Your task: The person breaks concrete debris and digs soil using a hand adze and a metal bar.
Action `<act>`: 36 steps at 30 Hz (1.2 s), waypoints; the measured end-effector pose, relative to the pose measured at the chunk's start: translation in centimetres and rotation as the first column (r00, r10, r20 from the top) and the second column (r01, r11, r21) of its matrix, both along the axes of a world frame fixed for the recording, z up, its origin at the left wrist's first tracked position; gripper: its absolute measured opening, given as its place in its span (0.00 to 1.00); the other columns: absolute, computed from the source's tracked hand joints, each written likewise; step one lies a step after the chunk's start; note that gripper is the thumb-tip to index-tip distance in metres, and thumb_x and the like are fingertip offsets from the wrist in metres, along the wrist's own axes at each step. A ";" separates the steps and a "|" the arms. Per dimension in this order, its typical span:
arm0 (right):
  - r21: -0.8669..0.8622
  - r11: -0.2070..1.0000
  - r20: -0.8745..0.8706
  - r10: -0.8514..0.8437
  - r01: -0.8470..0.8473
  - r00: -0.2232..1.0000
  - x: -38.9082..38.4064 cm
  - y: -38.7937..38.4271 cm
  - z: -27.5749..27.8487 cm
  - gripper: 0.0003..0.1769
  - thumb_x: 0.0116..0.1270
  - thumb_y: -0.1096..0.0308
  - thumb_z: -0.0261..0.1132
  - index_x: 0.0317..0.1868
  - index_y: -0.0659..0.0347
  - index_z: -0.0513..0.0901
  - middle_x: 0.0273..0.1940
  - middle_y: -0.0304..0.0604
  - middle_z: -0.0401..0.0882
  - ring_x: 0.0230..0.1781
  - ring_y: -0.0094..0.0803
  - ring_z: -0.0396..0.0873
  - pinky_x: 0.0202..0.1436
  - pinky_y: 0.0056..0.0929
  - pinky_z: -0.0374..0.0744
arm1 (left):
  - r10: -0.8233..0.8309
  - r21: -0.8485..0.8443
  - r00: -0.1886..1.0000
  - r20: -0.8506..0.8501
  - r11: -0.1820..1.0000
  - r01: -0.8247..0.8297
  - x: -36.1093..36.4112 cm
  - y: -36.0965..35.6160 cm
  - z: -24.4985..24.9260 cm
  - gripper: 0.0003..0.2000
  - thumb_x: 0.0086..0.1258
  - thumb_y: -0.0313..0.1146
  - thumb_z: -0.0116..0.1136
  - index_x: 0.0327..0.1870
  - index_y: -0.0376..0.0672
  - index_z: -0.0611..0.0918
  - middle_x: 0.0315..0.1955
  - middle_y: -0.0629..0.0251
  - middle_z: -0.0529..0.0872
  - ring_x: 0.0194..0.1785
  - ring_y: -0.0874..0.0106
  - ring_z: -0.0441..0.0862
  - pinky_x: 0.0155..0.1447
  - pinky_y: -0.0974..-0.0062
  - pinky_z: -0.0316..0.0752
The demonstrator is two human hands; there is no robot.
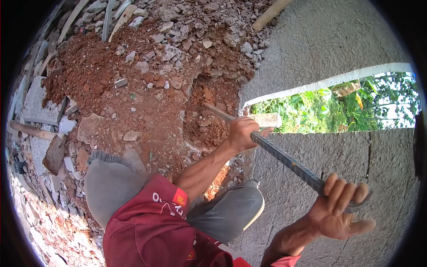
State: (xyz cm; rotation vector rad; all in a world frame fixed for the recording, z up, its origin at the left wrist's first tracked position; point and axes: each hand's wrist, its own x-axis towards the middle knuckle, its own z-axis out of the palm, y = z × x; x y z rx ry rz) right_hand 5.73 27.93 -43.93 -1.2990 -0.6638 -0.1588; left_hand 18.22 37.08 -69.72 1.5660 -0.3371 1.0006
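Observation:
A long ribbed steel bar (289,162) slants from the dug hole (200,127) toward the lower right. Its narrow far end reaches the loose red soil in the hole. Around the bar's middle, my left hand (242,134) is closed, back of the hand upward. My right hand (340,207) has its fingers curled over the bar near its hooked end, with the palm showing and the thumb stretched out. Both knees, in grey trousers (231,207), are bent beside the hole.
A rough concrete wall (311,155) borders the hole on the right, with an opening (329,107) onto green plants. Heaped red soil (84,73) and broken rubble lie at the left. A wooden-handled tool (33,130) rests there, and a wooden pole (271,14) at the top.

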 end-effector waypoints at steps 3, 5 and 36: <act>0.323 0.939 0.129 -0.164 0.115 0.978 0.2 -6.3 13.7 0.24 0.73 0.48 0.50 0.43 0.65 0.66 0.24 0.40 0.64 0.28 0.33 0.67 0.45 0.45 0.67 | 0.044 -0.107 0.992 0.122 0.994 -0.031 1.1 -3.0 11.7 0.26 0.57 0.50 0.71 0.08 0.49 0.69 0.06 0.70 0.68 0.10 0.73 0.67 0.17 0.72 0.61; 0.571 0.819 0.186 -0.067 -0.052 0.980 -0.3 -3.8 22.8 0.15 0.74 0.57 0.48 0.35 0.60 0.66 0.22 0.36 0.65 0.24 0.28 0.68 0.38 0.34 0.67 | 0.005 -0.151 0.986 0.167 0.988 0.020 1.8 -4.2 19.0 0.28 0.63 0.59 0.60 0.10 0.48 0.71 0.07 0.71 0.68 0.11 0.76 0.66 0.18 0.72 0.62; -0.009 0.916 -0.069 -0.401 0.402 0.913 19.5 8.3 -16.9 0.34 0.69 0.33 0.49 0.22 0.57 0.65 0.11 0.37 0.57 0.11 0.27 0.55 0.19 0.32 0.62 | -0.107 0.129 0.608 -0.786 0.935 0.331 17.6 5.8 -11.6 0.30 0.61 0.60 0.61 0.18 0.36 0.82 0.16 0.52 0.80 0.23 0.64 0.78 0.35 0.62 0.75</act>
